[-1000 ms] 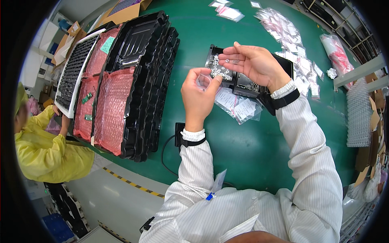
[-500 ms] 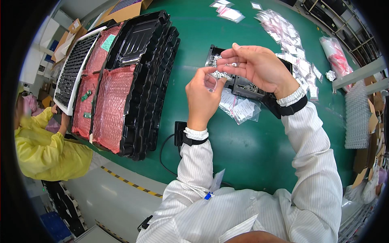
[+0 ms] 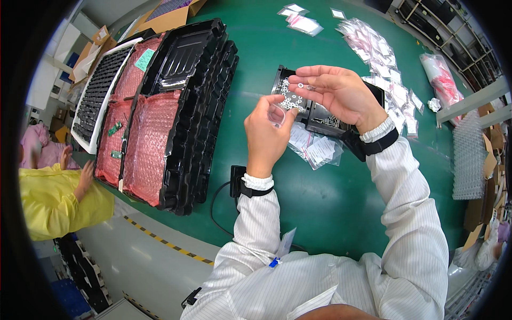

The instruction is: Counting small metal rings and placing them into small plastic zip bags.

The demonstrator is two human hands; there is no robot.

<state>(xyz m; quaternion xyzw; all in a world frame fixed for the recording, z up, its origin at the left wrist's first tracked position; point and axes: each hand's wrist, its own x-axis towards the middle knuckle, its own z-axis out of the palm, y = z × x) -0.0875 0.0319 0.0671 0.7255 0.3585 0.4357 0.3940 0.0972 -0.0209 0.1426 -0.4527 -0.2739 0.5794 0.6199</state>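
My left hand is closed on a small clear plastic bag, its mouth held between thumb and fingers. To its right, my right hand is turned palm up, fingers stretched toward the left, the thumb bent over them. A small pale washer shows at its fingers, with another tiny part by the thumb that I cannot make out. Below both hands stands a black compartment box. Many loose washers lie in its left part and metal screws in another, partly hidden by my right hand.
Filled clear bags with labels lie against the box's near side. More bags spread along the far right. Stacked black trays with pink bubble wrap stand left, near a co-worker's yellow sleeve. Bubble wrap hangs right.
My right thumb has come down from its raised position onto the fingers. The left hand barely moves. The co-worker's hands have shifted, and the yellow sleeve sits lower at the left.
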